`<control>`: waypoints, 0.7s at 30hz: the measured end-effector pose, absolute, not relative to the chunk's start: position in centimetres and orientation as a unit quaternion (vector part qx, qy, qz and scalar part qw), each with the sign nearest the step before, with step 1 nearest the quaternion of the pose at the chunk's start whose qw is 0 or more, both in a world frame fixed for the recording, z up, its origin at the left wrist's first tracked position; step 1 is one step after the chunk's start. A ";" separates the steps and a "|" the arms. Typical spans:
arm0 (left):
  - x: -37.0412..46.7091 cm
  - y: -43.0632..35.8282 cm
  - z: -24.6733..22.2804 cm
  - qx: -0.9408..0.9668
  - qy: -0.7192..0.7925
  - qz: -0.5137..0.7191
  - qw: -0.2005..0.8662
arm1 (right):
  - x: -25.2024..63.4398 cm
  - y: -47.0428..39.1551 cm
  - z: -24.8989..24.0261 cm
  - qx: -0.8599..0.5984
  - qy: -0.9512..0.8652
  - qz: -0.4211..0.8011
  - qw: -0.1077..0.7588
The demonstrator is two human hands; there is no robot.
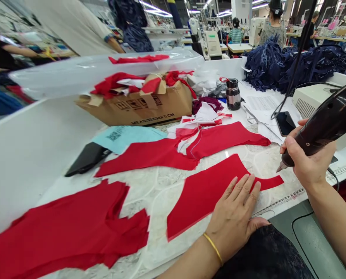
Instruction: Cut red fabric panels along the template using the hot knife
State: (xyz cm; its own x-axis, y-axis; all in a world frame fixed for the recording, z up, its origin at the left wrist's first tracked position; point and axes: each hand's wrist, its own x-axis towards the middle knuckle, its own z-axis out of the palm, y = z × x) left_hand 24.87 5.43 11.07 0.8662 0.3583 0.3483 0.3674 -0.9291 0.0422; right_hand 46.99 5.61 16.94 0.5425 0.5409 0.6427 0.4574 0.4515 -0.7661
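The left hand (pixel 238 209) is lying flat and open, palm down, with fingers spread over the near edge of a red panel (pixel 209 193); it is probably steadying the cloth against sliding on the tabletop (pixel 161 195). The right hand (pixel 314 159) is gripping a black handheld tool (pixel 324 120) low on its body, and the metal tip (pixel 282 166) is pointing between 7 and 8 o'clock. That low grip is likely giving closer control of the tip, which is hanging just beside the panel's narrow strip; whether it is touching anything, I cannot tell.

From the left hand, the panel's broad part is stretching toward 10 o'clock, the strip running toward 2. From the right hand, the panel is lying between 8 and 9 o'clock. Other cloth is lying apart, seemingly leaving working room: a red cloth pile (pixel 65 228) at 9 o'clock from the left hand, layered red pieces (pixel 223 140) around 12, and a cardboard box (pixel 161 102) is standing beyond, at 11.
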 end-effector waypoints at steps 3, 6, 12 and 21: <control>23.3 6.8 11.2 -0.962 -0.219 -0.163 0.031 | 45.6 8.1 16.7 -0.493 -0.484 0.054 0.721; 22.8 7.7 10.7 -0.959 -0.238 -0.150 0.032 | 43.7 11.2 16.2 -0.480 -0.484 0.064 0.729; 23.1 8.0 9.1 -0.954 -0.258 -0.152 0.007 | 41.1 16.0 15.5 -0.466 -0.494 0.071 0.731; 23.3 7.5 8.6 -0.948 -0.262 -0.177 -0.023 | 41.5 17.3 14.5 -0.461 -0.500 0.041 0.732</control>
